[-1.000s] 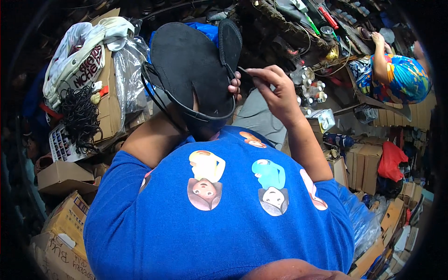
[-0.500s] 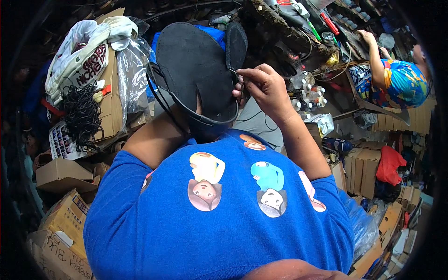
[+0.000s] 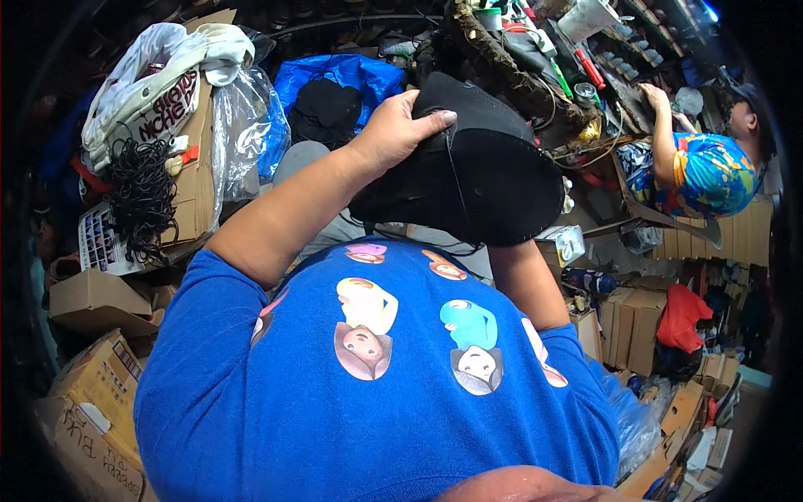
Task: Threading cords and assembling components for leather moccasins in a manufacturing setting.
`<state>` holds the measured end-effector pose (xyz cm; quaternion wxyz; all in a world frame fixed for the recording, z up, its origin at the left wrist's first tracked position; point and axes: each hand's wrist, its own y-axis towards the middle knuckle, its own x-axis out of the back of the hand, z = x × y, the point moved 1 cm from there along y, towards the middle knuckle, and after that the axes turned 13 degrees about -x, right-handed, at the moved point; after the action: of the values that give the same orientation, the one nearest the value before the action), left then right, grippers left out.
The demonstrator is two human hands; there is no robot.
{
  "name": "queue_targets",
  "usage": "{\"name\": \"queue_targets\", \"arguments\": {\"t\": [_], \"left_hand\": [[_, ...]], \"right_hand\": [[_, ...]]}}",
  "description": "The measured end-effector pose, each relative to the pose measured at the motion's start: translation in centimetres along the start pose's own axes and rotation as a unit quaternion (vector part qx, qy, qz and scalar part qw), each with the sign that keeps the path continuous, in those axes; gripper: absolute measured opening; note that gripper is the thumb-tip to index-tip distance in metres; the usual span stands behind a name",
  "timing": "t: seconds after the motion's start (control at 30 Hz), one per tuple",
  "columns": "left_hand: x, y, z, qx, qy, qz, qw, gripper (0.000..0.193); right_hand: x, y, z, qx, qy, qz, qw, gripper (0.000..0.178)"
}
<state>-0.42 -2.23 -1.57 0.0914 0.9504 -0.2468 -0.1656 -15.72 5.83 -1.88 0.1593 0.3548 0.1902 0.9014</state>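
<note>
In front of my chest is a black shoe upper (image 3: 502,184), turned sideways with stitching along its edges. My left hand (image 3: 395,132) pinches it at its upper left, the thumb lying flat on the black material and the fingers behind. A thin dark thread (image 3: 457,171) runs down across the piece from near my thumb. My right forearm (image 3: 529,284) reaches up behind the upper, which hides the right hand and its fingers. Beyond my left wrist, several black cut pieces (image 3: 324,110) lie on a blue plastic bag (image 3: 381,74).
To the left, a white cloth bag (image 3: 167,75) and a bundle of black laces (image 3: 142,201) lie on cardboard. At the far right, another person (image 3: 711,171) works at a cluttered bench. Tools, including a red-handled one (image 3: 590,69), lie top right. Cardboard boxes (image 3: 100,297) stand lower left.
The black upper has been turned over and shifted right. My left hand has come out from beneath it to its top edge. My right hand has gone behind it.
</note>
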Motion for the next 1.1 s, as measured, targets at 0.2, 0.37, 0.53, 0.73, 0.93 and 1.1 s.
{"name": "queue_targets", "arguments": {"t": [0.2,0.37,0.53,0.73,0.93,1.1], "left_hand": [[-0.2,-0.1,0.1,0.021,-0.043,0.026,0.999,0.034],[0.2,-0.8,3.0,0.002,0.009,-0.023,1.0,0.032],[2.5,-0.5,0.2,0.218,-0.221,-0.029,0.95,0.027],[2.0,-0.5,0.6,0.256,-0.17,-0.031,0.951,0.024],[1.8,-1.0,0.7,0.257,-0.11,-0.044,0.959,0.023],[2.5,-1.0,1.8,0.294,-0.044,-0.015,0.955,0.019]], "right_hand": [[2.1,1.1,-0.3,0.171,-0.308,0.022,0.935,0.028],[2.9,1.6,2.4,0.109,-0.323,0.087,0.936,0.031],[6.3,3.4,-5.9,-0.292,0.393,0.014,0.872,0.027],[3.6,4.4,1.4,0.13,-0.114,0.051,0.984,0.023],[-0.6,4.5,2.0,0.216,-0.181,0.076,0.957,0.015],[-2.0,4.4,2.8,0.263,-0.172,0.084,0.946,0.01]]}}
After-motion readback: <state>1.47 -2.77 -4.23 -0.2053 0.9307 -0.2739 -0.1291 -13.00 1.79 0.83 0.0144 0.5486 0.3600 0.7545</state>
